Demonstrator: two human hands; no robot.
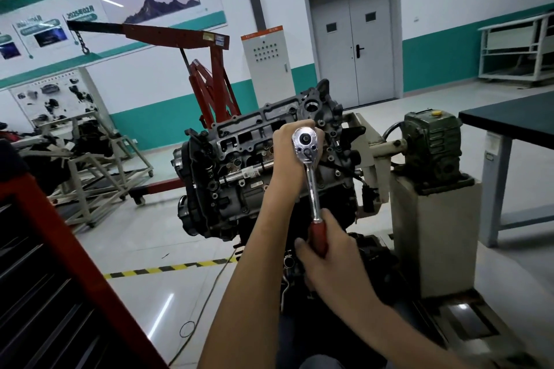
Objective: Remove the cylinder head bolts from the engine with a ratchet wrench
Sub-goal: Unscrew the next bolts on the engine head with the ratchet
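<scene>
Head view: the ratchet wrench (311, 186) stands on the engine (239, 165). Left hand (287, 153) fingers cup its head, and right hand (329, 260) fingers clench the red handle. Pulled off-axis, the wrench could slip off, knocking knuckles against metal.

glossy chrome ratchet wrench (308, 165), matt metal engine (239, 165)

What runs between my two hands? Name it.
Head view: only the ratchet wrench, its bare chrome shank, from the left hand to the right hand.
</scene>
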